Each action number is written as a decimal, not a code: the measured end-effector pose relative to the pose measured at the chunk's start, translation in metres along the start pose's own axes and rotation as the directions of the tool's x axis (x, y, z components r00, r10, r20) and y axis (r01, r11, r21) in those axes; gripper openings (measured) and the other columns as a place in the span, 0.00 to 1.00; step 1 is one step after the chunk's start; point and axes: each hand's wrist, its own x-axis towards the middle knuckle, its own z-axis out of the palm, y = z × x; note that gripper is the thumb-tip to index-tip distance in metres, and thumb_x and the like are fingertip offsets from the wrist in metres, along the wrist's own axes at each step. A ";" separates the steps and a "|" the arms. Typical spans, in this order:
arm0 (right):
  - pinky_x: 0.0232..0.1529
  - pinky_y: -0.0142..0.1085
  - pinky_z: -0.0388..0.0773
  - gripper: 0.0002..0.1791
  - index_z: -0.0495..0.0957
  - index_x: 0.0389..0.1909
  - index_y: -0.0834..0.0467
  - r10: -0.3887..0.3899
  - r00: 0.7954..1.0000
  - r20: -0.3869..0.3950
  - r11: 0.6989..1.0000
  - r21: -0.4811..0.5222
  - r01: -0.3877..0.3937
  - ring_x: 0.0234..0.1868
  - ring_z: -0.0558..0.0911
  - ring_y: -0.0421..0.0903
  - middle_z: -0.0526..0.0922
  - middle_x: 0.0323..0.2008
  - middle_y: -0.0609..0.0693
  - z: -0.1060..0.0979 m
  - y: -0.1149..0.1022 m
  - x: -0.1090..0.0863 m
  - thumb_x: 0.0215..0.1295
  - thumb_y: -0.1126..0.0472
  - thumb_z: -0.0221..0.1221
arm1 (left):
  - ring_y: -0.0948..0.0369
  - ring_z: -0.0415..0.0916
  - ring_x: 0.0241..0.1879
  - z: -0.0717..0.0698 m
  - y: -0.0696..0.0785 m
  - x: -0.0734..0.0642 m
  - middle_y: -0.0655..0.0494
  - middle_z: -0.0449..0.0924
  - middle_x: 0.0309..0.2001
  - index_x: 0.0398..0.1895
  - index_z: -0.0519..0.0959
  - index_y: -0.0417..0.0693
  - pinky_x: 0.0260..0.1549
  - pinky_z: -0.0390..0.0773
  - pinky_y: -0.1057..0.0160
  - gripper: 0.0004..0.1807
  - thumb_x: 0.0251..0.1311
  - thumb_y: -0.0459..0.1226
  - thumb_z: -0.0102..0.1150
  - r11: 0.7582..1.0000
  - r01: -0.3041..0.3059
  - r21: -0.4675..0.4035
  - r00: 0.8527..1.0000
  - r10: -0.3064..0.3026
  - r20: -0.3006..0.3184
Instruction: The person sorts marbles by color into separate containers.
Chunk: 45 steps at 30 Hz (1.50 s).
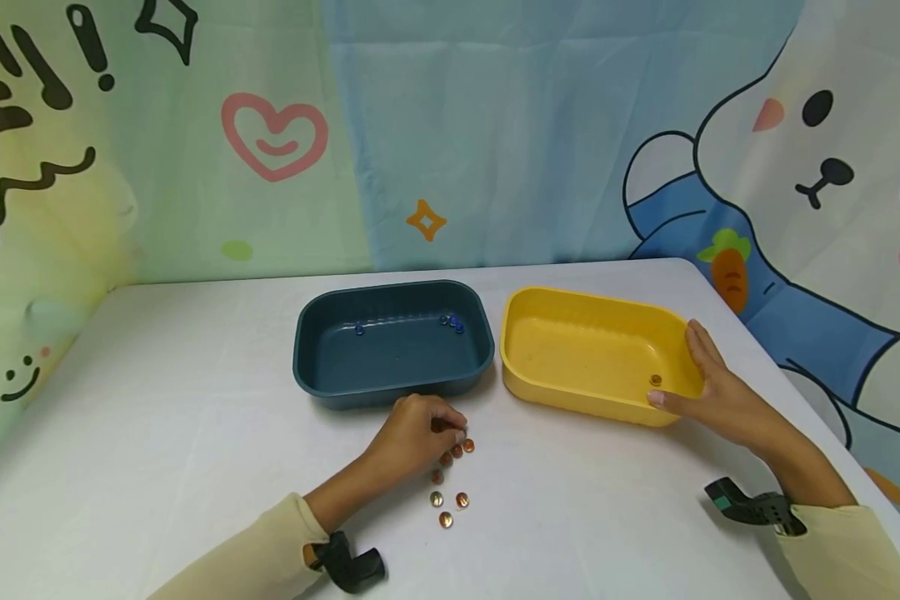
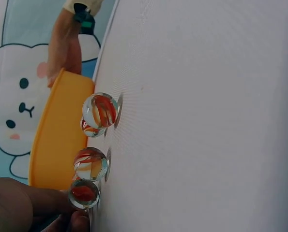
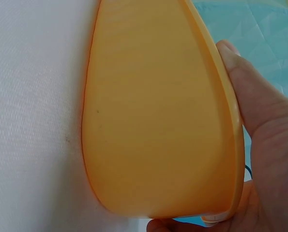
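At the right end of the yellow bin (image 1: 570, 350), the right hand (image 1: 712, 387) grips it — probably just steadying it. Front-left of the bin, the left hand (image 1: 416, 433) bunches its fingers by some marbles (image 1: 437, 498) on the tabletop (image 1: 195, 433) — can't tell if it's pinching one.

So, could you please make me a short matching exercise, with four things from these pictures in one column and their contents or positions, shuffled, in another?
Column 1
1. Dark tray
2. Yellow tray
3. Left hand
4. Right hand

Column 2
A. Grips one of the trays
B. Has blue marbles inside
C. Has its fingers close to the loose marbles on the white tabletop
D. Has an orange-brown marble inside

Right pairs: 1-B, 2-D, 3-C, 4-A
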 end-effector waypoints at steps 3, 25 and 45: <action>0.58 0.71 0.51 0.64 0.21 0.73 0.59 -0.002 1.000 0.002 1.000 -0.001 0.002 0.72 0.36 0.71 0.18 0.74 0.56 0.000 0.000 0.000 0.60 0.47 0.65 | 0.60 0.79 0.21 -0.001 0.001 0.000 0.54 0.80 0.29 0.38 0.84 0.34 0.19 0.79 0.65 0.05 0.60 0.24 0.61 1.000 0.000 -0.014 1.000 0.000 0.007; 0.59 0.70 0.49 0.65 0.20 0.73 0.58 -0.005 1.000 0.001 1.000 0.008 0.005 0.72 0.36 0.71 0.18 0.74 0.57 -0.001 -0.001 0.000 0.59 0.47 0.65 | 0.57 0.79 0.22 0.003 0.019 0.002 0.56 0.82 0.32 0.40 0.86 0.40 0.17 0.78 0.65 0.06 0.61 0.29 0.63 0.996 -0.067 -0.057 0.997 0.064 -0.038; 0.60 0.69 0.48 0.65 0.20 0.73 0.61 -0.003 1.000 0.002 1.000 0.005 0.003 0.72 0.35 0.70 0.17 0.73 0.58 -0.002 0.000 0.000 0.60 0.47 0.65 | 0.62 0.79 0.34 0.004 0.044 0.025 0.60 0.85 0.37 0.41 0.87 0.41 0.33 0.79 0.68 0.07 0.61 0.32 0.65 0.975 -0.133 -0.179 0.990 0.121 -0.078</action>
